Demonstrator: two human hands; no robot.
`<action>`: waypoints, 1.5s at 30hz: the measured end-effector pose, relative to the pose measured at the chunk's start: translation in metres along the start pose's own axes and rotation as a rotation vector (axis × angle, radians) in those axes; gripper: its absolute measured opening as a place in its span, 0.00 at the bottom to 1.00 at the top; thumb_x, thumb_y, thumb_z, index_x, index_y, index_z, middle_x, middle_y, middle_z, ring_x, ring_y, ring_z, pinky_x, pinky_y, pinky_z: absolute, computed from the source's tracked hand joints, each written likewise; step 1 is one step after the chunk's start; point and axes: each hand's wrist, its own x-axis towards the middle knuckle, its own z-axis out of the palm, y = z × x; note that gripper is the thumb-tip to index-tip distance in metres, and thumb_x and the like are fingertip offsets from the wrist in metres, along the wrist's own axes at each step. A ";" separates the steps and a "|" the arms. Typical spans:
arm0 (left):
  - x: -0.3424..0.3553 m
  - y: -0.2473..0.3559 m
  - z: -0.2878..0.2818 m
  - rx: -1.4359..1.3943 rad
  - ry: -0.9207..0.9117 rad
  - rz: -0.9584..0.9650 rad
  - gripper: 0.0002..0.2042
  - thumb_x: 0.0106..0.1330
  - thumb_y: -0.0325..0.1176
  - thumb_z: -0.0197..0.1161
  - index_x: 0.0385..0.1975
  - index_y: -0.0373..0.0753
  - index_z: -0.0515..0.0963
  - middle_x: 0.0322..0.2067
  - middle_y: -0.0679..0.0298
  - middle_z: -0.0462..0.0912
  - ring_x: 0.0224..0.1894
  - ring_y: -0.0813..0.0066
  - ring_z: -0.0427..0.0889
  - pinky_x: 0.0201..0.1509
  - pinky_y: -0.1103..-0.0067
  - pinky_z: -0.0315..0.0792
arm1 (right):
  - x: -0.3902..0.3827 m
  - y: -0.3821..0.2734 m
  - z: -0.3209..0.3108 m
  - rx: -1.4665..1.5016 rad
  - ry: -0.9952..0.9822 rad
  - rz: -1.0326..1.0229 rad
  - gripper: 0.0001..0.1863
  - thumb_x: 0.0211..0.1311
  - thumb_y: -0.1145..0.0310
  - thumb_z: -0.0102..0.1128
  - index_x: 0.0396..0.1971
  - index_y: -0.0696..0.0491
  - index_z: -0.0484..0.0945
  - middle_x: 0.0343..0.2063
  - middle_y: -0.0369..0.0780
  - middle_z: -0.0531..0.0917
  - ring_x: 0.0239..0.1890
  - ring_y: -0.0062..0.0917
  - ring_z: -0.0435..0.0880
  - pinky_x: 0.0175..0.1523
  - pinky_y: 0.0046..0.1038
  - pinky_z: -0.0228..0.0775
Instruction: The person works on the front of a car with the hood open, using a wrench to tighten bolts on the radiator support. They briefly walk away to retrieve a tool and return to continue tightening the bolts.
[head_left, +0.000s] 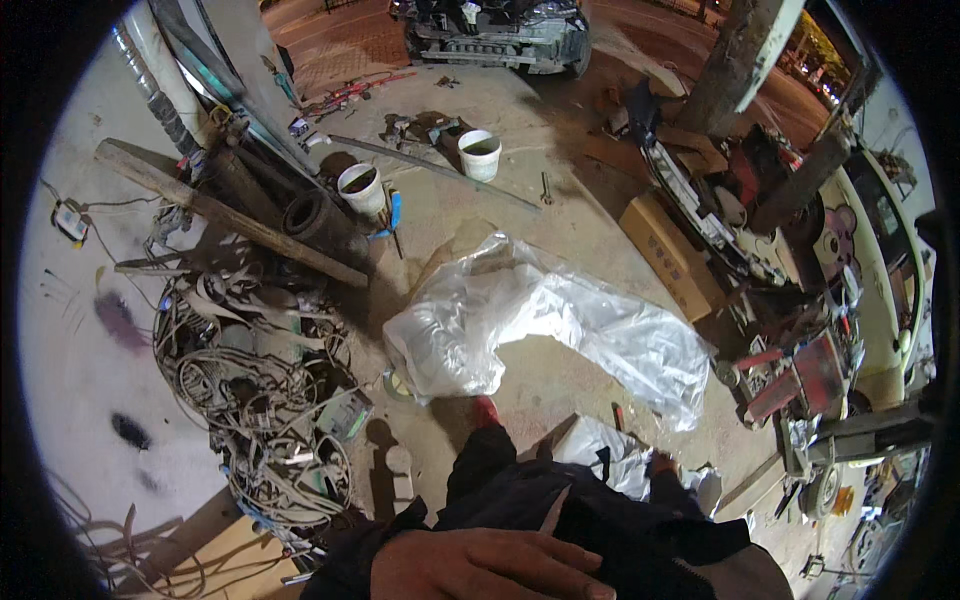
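My left hand (490, 565) is at the bottom edge, back upward, its fingers stretched out over my dark clothing (600, 515). Nothing shows in its grasp. My right hand cannot be made out; only a dim, brownish shape lies in shadow at the lower right. In front of me a crumpled sheet of clear plastic film (640, 350) is spread over the concrete floor. A smaller piece of plastic (605, 450) lies close to my legs. Beside the sheet's left end is a roll of tape (398, 384), and a red shoe tip (485, 410) shows below it.
Tangled cables and hoses (260, 400) are heaped at left, below a long wooden beam (230, 215). Two white buckets (480, 157) stand ahead. A cardboard box (672, 258), car parts and a red metal piece (800, 380) crowd the right. A stripped vehicle front (495, 40) is farther off.
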 end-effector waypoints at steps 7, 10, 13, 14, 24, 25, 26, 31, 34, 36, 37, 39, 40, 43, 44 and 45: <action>0.072 0.014 -0.170 0.007 0.035 0.002 0.29 0.81 0.55 0.54 0.71 0.42 0.74 0.72 0.43 0.71 0.65 0.30 0.78 0.66 0.39 0.69 | 0.038 -0.068 -0.075 0.751 -0.421 0.271 0.20 0.69 0.55 0.61 0.53 0.52 0.80 0.42 0.49 0.89 0.37 0.45 0.89 0.38 0.49 0.81; 0.089 0.014 -0.238 0.049 0.149 -0.036 0.29 0.80 0.56 0.55 0.72 0.43 0.74 0.72 0.44 0.71 0.66 0.31 0.77 0.68 0.40 0.68 | 0.109 -0.123 -0.106 1.017 -0.475 0.355 0.17 0.71 0.57 0.60 0.50 0.53 0.80 0.38 0.49 0.88 0.31 0.44 0.87 0.32 0.49 0.80; 0.102 0.005 -0.311 0.148 0.412 -0.076 0.31 0.78 0.55 0.59 0.74 0.43 0.72 0.72 0.45 0.71 0.69 0.33 0.74 0.70 0.41 0.66 | 0.199 -0.179 -0.137 1.213 -0.518 0.391 0.15 0.73 0.58 0.59 0.47 0.54 0.80 0.34 0.48 0.88 0.25 0.43 0.86 0.27 0.48 0.79; 0.106 0.002 -0.337 0.195 0.557 -0.146 0.32 0.78 0.55 0.60 0.74 0.41 0.71 0.72 0.45 0.71 0.69 0.36 0.74 0.71 0.43 0.66 | 0.233 -0.199 -0.149 1.192 -0.539 0.377 0.15 0.73 0.58 0.59 0.46 0.55 0.80 0.32 0.48 0.88 0.23 0.42 0.85 0.25 0.48 0.79; -0.014 -0.070 -0.742 0.815 1.600 -0.940 0.22 0.80 0.35 0.60 0.68 0.30 0.75 0.57 0.53 0.85 0.55 0.64 0.87 0.58 0.72 0.80 | 0.643 -0.445 -0.354 0.401 0.174 -0.409 0.22 0.75 0.49 0.58 0.37 0.54 0.88 0.27 0.45 0.88 0.30 0.40 0.88 0.37 0.46 0.82; -0.040 -0.074 -0.774 0.849 1.589 -1.034 0.23 0.79 0.37 0.61 0.68 0.31 0.76 0.55 0.53 0.86 0.52 0.66 0.88 0.54 0.72 0.81 | 0.687 -0.475 -0.398 0.679 0.080 -0.224 0.21 0.75 0.50 0.58 0.37 0.53 0.88 0.29 0.45 0.90 0.31 0.41 0.88 0.38 0.46 0.82; -0.069 -0.074 -0.796 0.853 1.612 -1.195 0.23 0.79 0.39 0.63 0.67 0.31 0.77 0.53 0.54 0.88 0.49 0.67 0.89 0.50 0.73 0.82 | 0.712 -0.495 -0.441 0.607 0.140 -0.363 0.18 0.74 0.52 0.59 0.43 0.53 0.86 0.31 0.46 0.89 0.32 0.42 0.88 0.39 0.46 0.82; -0.191 -0.079 -0.876 0.690 1.916 -1.130 0.25 0.77 0.43 0.65 0.66 0.32 0.77 0.50 0.54 0.89 0.44 0.65 0.91 0.43 0.72 0.83 | 0.813 -0.600 -0.632 1.308 -0.098 -0.122 0.22 0.76 0.52 0.61 0.41 0.60 0.84 0.19 0.42 0.83 0.19 0.29 0.83 0.28 0.36 0.79; -0.235 -0.077 -0.914 1.027 1.302 -1.660 0.22 0.72 0.39 0.67 0.64 0.39 0.79 0.52 0.51 0.88 0.49 0.56 0.90 0.44 0.64 0.85 | 0.852 -0.638 -0.669 1.319 -0.088 -0.009 0.23 0.78 0.51 0.58 0.38 0.59 0.84 0.21 0.43 0.85 0.21 0.28 0.85 0.27 0.37 0.80; -0.252 -0.080 -0.949 1.674 0.245 -1.991 0.21 0.71 0.39 0.67 0.63 0.44 0.80 0.53 0.49 0.88 0.52 0.50 0.89 0.47 0.59 0.85 | 0.879 -0.653 -0.657 1.244 -0.053 -0.122 0.25 0.79 0.53 0.52 0.37 0.62 0.84 0.20 0.42 0.83 0.22 0.32 0.85 0.35 0.37 0.82; -0.258 -0.083 -0.972 1.549 0.418 -2.045 0.21 0.71 0.40 0.66 0.62 0.43 0.80 0.52 0.50 0.88 0.51 0.51 0.89 0.47 0.59 0.85 | 0.891 -0.665 -0.642 1.353 -0.031 0.023 0.23 0.78 0.53 0.55 0.37 0.61 0.84 0.19 0.42 0.82 0.21 0.32 0.85 0.30 0.39 0.80; -0.262 -0.089 -1.032 1.298 0.847 -2.106 0.20 0.72 0.42 0.65 0.59 0.42 0.81 0.51 0.50 0.89 0.48 0.52 0.90 0.48 0.59 0.84 | 0.924 -0.682 -0.618 1.564 -0.167 0.275 0.20 0.75 0.54 0.62 0.39 0.59 0.82 0.19 0.43 0.82 0.19 0.32 0.84 0.21 0.42 0.77; -0.263 -0.093 -1.068 1.172 1.077 -2.103 0.20 0.72 0.43 0.65 0.58 0.41 0.82 0.50 0.50 0.89 0.47 0.52 0.90 0.49 0.59 0.84 | 0.936 -0.697 -0.605 1.411 0.013 0.200 0.21 0.75 0.53 0.62 0.39 0.59 0.81 0.20 0.42 0.82 0.18 0.33 0.82 0.20 0.43 0.76; -0.246 -0.087 -1.192 0.818 1.644 -1.915 0.20 0.73 0.47 0.64 0.55 0.39 0.83 0.47 0.51 0.90 0.44 0.54 0.91 0.50 0.59 0.84 | 0.954 -0.724 -0.605 0.966 -0.149 0.220 0.19 0.74 0.53 0.62 0.39 0.57 0.82 0.22 0.43 0.83 0.21 0.34 0.84 0.23 0.44 0.77; -0.235 -0.081 -1.238 0.723 1.727 -1.840 0.21 0.73 0.48 0.63 0.54 0.38 0.84 0.46 0.51 0.90 0.42 0.55 0.91 0.50 0.58 0.84 | 0.964 -0.737 -0.616 0.897 -0.167 0.220 0.19 0.73 0.53 0.62 0.40 0.57 0.82 0.23 0.43 0.83 0.22 0.35 0.84 0.24 0.44 0.78; -0.219 -0.074 -1.290 0.584 1.792 -1.864 0.21 0.73 0.49 0.63 0.53 0.37 0.84 0.45 0.51 0.90 0.41 0.55 0.91 0.51 0.58 0.83 | 0.977 -0.754 -0.633 0.881 -0.169 0.223 0.19 0.73 0.53 0.62 0.40 0.56 0.82 0.24 0.43 0.84 0.23 0.35 0.85 0.26 0.44 0.78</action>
